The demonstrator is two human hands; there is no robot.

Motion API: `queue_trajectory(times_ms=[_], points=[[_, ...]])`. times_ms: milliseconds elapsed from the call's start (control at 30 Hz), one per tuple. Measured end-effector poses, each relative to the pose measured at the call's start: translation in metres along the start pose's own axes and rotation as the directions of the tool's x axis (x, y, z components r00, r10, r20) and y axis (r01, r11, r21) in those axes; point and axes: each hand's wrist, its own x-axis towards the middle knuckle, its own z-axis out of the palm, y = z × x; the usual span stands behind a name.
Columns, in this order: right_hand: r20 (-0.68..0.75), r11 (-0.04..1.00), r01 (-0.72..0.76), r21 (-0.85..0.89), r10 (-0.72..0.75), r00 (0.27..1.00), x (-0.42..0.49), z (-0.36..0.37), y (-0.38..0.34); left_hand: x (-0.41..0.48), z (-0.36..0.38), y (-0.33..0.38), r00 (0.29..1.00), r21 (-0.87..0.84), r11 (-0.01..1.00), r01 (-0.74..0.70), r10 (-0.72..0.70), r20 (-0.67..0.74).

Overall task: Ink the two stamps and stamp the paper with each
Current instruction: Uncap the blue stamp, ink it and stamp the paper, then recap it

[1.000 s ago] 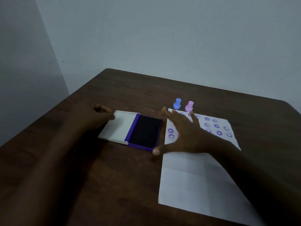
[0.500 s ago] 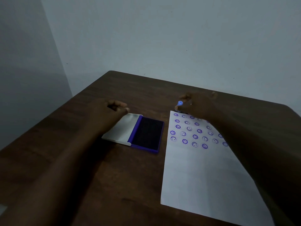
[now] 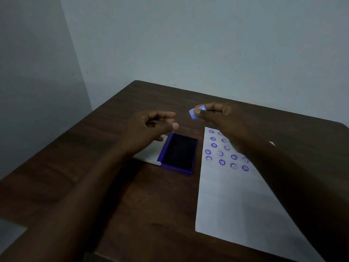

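Note:
My right hand [image 3: 222,118] holds the small blue stamp [image 3: 193,113] between thumb and fingers, lifted above the table beyond the ink pad. The purple ink pad [image 3: 179,153] lies open, its white lid [image 3: 151,151] folded out to the left. My left hand [image 3: 151,127] hovers over the lid with fingers curled and apart, holding nothing. The white paper [image 3: 236,201] lies to the right of the pad, with several purple smiley and flower prints [image 3: 221,154] near its far end. The pink stamp is hidden behind my right hand and arm.
The dark wooden table [image 3: 94,167] stands in a corner against grey walls [image 3: 188,44]; its left edge runs diagonally and its far edge meets the wall. My right forearm crosses the paper's right side.
My right hand picked up the blue stamp from behind the paper and lifted it toward the left. My left hand rose off the lid's edge.

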Motion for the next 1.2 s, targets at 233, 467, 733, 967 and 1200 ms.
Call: queue_trajectory(times_ms=[233,467,733,967,1200], points=[[0.057,0.957,-0.137,0.257,0.126,0.99,-0.011,0.022,0.007,-0.006,0.011,0.004,0.994,-0.148,0.984,-0.103,0.106,0.012],[0.114,0.883,-0.222,0.414,0.191,0.975,-0.021,0.03,0.002,-0.004,0.015,0.002,0.991,-0.16,0.978,-0.136,0.132,-0.035],[0.119,0.626,-0.234,0.743,0.221,0.968,-0.019,0.018,0.001,-0.002,0.009,0.003,0.999,-0.366,0.931,-0.012,-0.003,-0.041],[0.009,0.987,-0.036,-0.156,0.038,0.999,-0.028,0.012,0.002,0.002,-0.004,0.004,0.993,-0.616,0.788,0.007,-0.08,-0.091],[0.066,0.883,0.108,-0.457,-0.088,0.994,-0.038,0.033,0.006,0.003,-0.006,0.005,0.987,-0.699,0.714,0.038,-0.135,-0.084]])
